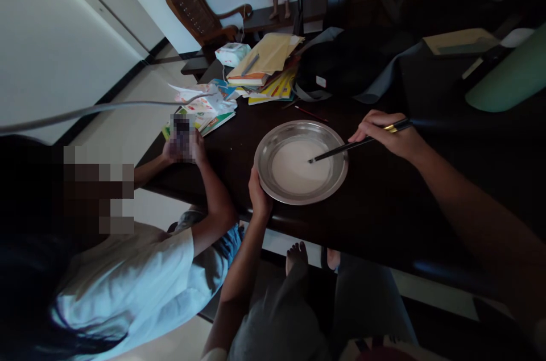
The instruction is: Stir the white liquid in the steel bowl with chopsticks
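A shallow round metal bowl (261,148) stands on the dark table, with a whitish mixture (294,173) in its bottom. My left hand (259,195) grips the bowl's near left rim, its thumb showing on the outside and the other fingers hidden. In my right hand (390,135), closed at the bowl's right side, is a pair of black chopsticks (341,149) with gold bands near the upper end. The chopsticks slant down to the left over the rim, their tips at the surface of the mixture.
A person (140,270) sits close on my left, holding a blurred-out phone-like device. Behind the bowl lie a pencil (311,113), a stack of books and envelopes (264,68) and a black bag (345,65). A green cylinder (507,77) stands right.
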### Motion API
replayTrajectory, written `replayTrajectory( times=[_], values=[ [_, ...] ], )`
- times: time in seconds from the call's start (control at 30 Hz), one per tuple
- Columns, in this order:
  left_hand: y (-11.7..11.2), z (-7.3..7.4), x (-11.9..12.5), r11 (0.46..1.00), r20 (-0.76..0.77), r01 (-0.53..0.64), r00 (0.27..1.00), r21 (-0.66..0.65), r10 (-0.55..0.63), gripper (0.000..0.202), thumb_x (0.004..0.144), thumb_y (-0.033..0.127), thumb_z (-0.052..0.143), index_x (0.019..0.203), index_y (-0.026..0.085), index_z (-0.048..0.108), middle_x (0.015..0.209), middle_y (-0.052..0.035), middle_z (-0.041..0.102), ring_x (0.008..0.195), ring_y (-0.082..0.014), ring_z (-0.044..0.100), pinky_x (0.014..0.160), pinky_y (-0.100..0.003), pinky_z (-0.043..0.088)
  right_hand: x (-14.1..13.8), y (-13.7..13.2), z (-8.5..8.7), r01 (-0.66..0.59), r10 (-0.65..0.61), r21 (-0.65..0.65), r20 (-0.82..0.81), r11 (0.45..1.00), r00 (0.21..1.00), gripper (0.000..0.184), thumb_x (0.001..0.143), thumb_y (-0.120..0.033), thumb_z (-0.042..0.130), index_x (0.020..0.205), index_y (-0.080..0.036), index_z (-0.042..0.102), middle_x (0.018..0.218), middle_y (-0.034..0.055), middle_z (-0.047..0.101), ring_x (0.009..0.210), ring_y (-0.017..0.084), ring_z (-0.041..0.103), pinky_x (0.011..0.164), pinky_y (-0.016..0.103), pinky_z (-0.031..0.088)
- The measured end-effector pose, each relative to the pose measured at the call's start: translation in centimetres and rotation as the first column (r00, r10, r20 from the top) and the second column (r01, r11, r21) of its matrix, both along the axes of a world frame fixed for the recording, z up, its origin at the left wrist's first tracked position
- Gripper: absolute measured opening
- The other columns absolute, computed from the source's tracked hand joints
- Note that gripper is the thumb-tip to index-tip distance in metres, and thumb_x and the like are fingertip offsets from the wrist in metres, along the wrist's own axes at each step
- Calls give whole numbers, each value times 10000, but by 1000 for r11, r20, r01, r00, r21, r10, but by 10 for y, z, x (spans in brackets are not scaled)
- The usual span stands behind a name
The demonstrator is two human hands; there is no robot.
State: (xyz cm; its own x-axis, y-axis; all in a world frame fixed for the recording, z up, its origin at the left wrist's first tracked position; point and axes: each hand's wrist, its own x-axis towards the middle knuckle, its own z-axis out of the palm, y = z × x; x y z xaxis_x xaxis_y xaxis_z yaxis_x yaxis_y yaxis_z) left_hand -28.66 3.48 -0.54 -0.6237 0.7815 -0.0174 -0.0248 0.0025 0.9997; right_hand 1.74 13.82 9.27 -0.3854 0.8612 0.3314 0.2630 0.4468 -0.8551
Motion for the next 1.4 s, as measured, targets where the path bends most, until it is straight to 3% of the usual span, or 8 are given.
replayTrajectory(
  times=[0.2,0.4,0.6,0.83,0.93,1.07,1.27,1.4],
  values=[
    [0,5,2,1000,-26,-1,1000,-3,1,517,962,626,562,1125,199,806,1183,-69,790,1240,-263,667,1127,-362,459,-9,0,-10,-198,198,-2,53,980,979,218,913,-375,678,770,-270,805,838,54,820,870,246,695,822,425,530],
    [0,1,-1,999,-69,30,997,45,-26,479,925,618,619,1132,231,810,1227,-54,779,1247,-255,661,1150,-349,437,-1,2,-1,-15,6,99,96,995,995,300,958,-381,618,696,-327,754,844,33,820,883,271,687,900,493,510],
    [1,-5,-3,999,-28,28,999,45,-26,542,929,672,573,1118,221,808,1175,-54,788,1212,-244,675,1125,-353,461,-7,-2,-6,-169,170,-10,54,986,984,245,923,-407,673,742,-289,790,844,55,813,870,251,694,833,452,535],
    [2,-4,-1,999,20,20,1000,46,-21,552,901,688,609,1103,218,815,1192,-56,789,1255,-261,656,1131,-358,456,-3,3,-5,-7,4,58,53,998,999,306,931,-444,666,671,-316,764,809,26,802,869,260,707,884,474,532],
    [2,-4,-2,999,8,19,1000,46,-20,538,905,683,607,1090,224,817,1172,-56,792,1263,-260,652,1136,-359,451,-3,0,-4,-76,76,-10,31,997,997,350,940,-472,650,646,-309,747,769,22,786,827,242,724,867,455,547],
    [1,-2,-2,999,-17,12,1000,32,-11,512,937,637,594,1104,206,813,1167,-61,793,1239,-253,664,1128,-350,459,-11,-2,-10,-184,184,-13,83,983,979,215,916,-411,671,763,-319,791,872,6,824,897,235,709,838,419,540],
    [0,8,4,1000,1,-18,1000,-18,18,479,987,573,557,1080,180,814,1132,-80,799,1196,-265,684,1070,-352,503,-4,1,-3,-35,33,43,44,998,998,293,936,-356,640,681,-269,755,828,55,821,855,241,697,890,442,509],
    [-1,11,5,999,-8,-19,1000,-31,19,500,938,628,600,1054,194,819,1101,-65,802,1165,-258,692,1071,-351,503,-4,-3,-2,-136,137,-45,19,990,990,302,947,-391,638,677,-314,750,813,28,811,847,233,717,890,444,528]
  ],
)
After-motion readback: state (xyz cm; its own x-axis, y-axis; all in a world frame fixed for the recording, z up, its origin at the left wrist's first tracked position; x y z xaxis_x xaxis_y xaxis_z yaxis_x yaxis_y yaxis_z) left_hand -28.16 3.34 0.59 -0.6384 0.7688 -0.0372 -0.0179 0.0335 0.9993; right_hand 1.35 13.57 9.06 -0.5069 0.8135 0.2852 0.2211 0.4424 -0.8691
